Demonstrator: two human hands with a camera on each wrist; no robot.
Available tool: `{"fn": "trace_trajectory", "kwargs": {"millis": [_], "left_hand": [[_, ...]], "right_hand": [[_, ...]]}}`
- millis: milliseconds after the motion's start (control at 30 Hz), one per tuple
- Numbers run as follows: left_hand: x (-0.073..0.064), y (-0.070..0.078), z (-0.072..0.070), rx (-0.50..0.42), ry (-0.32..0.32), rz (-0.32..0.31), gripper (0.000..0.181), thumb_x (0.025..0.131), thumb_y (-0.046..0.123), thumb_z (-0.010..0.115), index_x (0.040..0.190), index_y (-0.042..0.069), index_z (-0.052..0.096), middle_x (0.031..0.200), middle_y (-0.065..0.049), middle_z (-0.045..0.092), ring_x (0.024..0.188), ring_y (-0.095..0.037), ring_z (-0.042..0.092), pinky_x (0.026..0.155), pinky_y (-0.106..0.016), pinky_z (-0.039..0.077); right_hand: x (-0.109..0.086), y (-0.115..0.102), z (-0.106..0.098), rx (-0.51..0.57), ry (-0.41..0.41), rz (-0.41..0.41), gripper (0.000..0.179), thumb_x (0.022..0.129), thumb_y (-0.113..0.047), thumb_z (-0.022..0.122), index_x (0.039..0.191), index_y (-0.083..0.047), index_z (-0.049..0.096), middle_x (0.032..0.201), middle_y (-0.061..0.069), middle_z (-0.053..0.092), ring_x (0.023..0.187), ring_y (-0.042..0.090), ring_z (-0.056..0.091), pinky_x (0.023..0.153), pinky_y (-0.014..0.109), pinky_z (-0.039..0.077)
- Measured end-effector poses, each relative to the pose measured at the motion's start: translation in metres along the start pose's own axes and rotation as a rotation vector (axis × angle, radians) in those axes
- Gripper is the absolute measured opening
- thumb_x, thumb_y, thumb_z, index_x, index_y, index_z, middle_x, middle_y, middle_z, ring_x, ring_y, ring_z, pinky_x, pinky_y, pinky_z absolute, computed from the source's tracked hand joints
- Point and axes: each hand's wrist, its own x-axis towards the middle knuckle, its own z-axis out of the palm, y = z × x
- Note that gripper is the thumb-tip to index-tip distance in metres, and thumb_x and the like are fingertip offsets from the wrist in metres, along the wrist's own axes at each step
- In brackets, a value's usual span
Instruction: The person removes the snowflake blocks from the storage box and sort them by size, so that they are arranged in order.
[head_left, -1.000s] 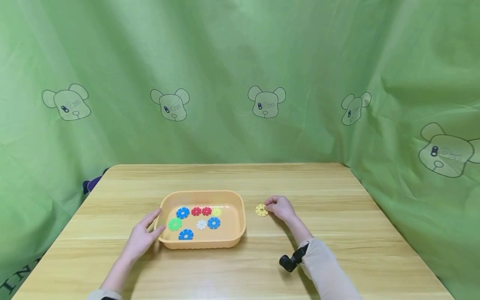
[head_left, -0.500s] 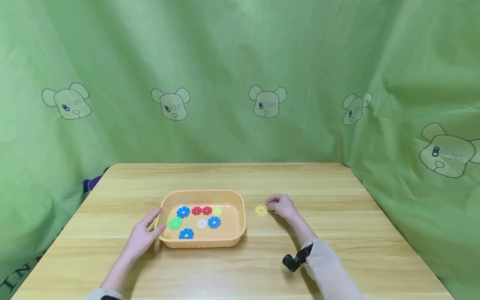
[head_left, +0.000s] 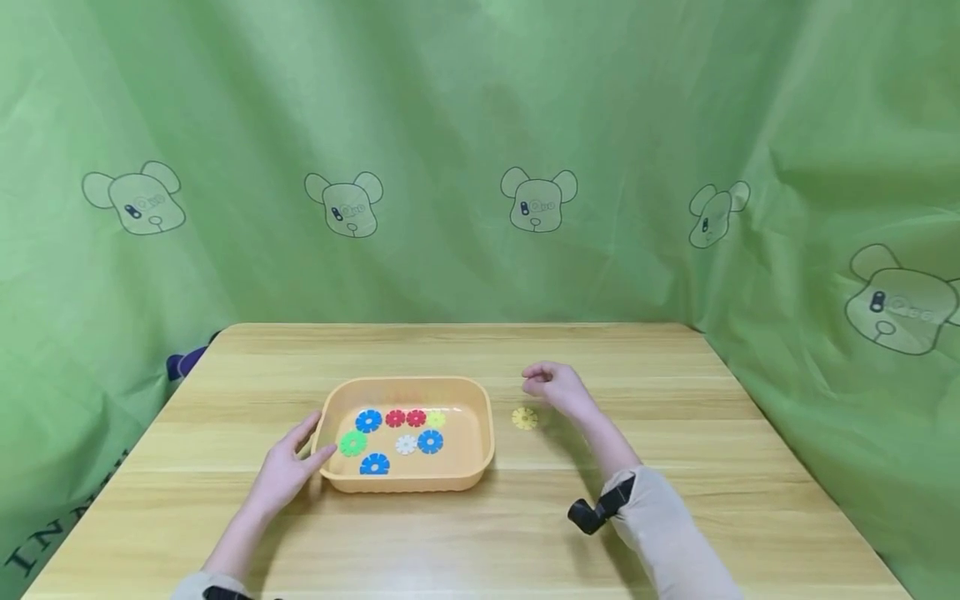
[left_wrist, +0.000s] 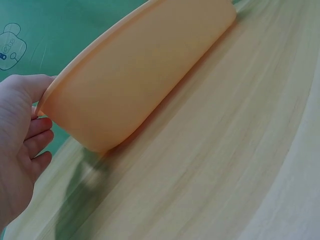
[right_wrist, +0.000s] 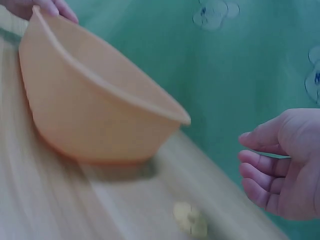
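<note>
My left hand (head_left: 283,473) grips the left rim of an orange plastic basin (head_left: 405,483), thumb over the rim and fingers outside, as the left wrist view shows. Flat notched plastic discs lie in the basin: several blue (head_left: 431,442), two red (head_left: 395,418), one green (head_left: 353,443), one white (head_left: 407,445) and one yellow (head_left: 436,419). Another yellow notched disc (head_left: 525,418) lies on the table just right of the basin. Above and beyond this disc is my right hand (head_left: 558,390), its fingers loosely bent and nothing visible between them.
The wooden table (head_left: 465,550) carries the basin near its middle. A green curtain (head_left: 435,275) with printed bear heads hangs behind and along both sides. A purple object (head_left: 183,364) shows past the table's left edge.
My right hand has let go of the yellow disc, leaving it on the table, and has risen away toward the back. The left hand stays on the basin rim.
</note>
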Motion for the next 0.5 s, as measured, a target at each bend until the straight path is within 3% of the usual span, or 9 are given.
{"fn": "trace_trajectory", "kwargs": {"millis": [200, 500], "left_hand": [[0.001, -0.001, -0.001, -0.007, -0.025, -0.025, 0.077, 0.088, 0.031, 0.064, 0.145, 0.001, 0.024, 0.147, -0.024, 0.024, 0.133, -0.043, 0.022, 0.108, -0.054, 0.020], [0.001, -0.001, 0.000, -0.020, -0.018, -0.004, 0.076, 0.087, 0.028, 0.065, 0.145, 0.000, 0.024, 0.147, -0.024, 0.023, 0.133, -0.044, 0.022, 0.108, -0.054, 0.021]], "right_hand": [[-0.002, -0.032, 0.017, 0.057, -0.058, -0.047, 0.032, 0.084, -0.004, 0.063, 0.112, 0.010, 0.055, 0.096, 0.015, 0.062, 0.085, 0.020, 0.058, 0.081, 0.043, 0.052], [0.003, -0.070, 0.055, 0.069, -0.138, -0.079, 0.033, 0.082, -0.004, 0.067, 0.113, 0.005, 0.059, 0.095, 0.011, 0.062, 0.086, 0.019, 0.059, 0.080, 0.039, 0.053]]}}
